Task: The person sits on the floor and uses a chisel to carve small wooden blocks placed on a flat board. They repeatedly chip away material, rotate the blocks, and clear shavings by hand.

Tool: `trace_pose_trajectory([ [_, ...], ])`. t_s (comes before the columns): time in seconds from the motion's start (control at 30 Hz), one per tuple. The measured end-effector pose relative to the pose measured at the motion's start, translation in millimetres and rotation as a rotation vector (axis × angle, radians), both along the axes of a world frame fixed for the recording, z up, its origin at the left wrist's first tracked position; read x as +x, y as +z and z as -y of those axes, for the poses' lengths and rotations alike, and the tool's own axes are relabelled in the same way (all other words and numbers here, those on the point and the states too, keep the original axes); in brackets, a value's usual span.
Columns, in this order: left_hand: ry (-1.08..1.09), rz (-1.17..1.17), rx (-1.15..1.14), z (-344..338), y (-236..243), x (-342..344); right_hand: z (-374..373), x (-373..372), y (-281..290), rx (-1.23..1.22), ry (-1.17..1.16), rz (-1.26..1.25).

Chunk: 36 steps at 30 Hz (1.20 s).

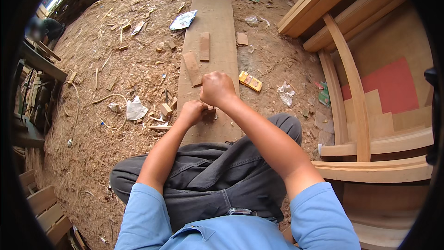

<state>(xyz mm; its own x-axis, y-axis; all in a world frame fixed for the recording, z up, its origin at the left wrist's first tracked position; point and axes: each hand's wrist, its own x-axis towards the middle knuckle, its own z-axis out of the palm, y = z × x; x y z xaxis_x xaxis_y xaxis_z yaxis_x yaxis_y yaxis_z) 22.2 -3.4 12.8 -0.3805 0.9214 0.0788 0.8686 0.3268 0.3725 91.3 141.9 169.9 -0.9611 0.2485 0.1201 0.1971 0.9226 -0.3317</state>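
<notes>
A long flat wooden board (212, 16) lies on the ground in front of my crossed legs. Near its close end, my left hand (193, 112) is closed at the edge of a small wooden block (210, 110), pinching it against the board. My right hand (217, 87) is a fist just above and beyond the left one. Whatever that fist holds, if anything, is hidden by the fingers. Past the right fist lie two loose flat wood pieces, one tilted (191, 68) and one straighter (204, 46).
Shavings and offcuts cover the ground. A yellow packet (250, 81) lies right of the board, and a blue-white packet (183, 20) overlaps its far left edge. Wooden frames (363, 106) stand along the right. A cord (108, 97) curls at left, near a white scrap (136, 108).
</notes>
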Motion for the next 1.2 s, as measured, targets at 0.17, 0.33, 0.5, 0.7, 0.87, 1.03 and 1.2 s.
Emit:
trace_pose_trajectory([
  [0.17,0.019,0.034,-0.013,0.0,-3.5,0.3,6.2,-6.9,-0.2,0.024,-0.03,-0.079],
  [0.33,0.0,-0.036,-0.066,-1.3,-4.1,1.8,0.3,-7.1,-6.2,0.0,-0.085,-0.063],
  [0.5,-0.001,-0.034,-0.129,-2.7,0.7,2.6,-14.5,-6.6,-11.1,0.004,-0.121,-0.055],
  [0.7,-0.01,-0.021,-0.081,-1.7,-1.9,1.7,-20.4,7.3,-19.5,0.042,-0.023,-0.082],
  [0.87,0.008,-0.013,-0.113,-1.8,-4.1,2.5,-18.7,12.5,-20.6,0.016,-0.056,-0.188],
  [1.03,0.037,-0.008,-0.136,-2.5,-1.6,2.9,-7.8,13.0,-14.7,0.072,-0.116,-0.241],
  [1.2,0.038,0.024,-0.096,-1.3,-1.6,4.0,-0.8,15.9,-13.0,0.012,-0.048,-0.142],
])
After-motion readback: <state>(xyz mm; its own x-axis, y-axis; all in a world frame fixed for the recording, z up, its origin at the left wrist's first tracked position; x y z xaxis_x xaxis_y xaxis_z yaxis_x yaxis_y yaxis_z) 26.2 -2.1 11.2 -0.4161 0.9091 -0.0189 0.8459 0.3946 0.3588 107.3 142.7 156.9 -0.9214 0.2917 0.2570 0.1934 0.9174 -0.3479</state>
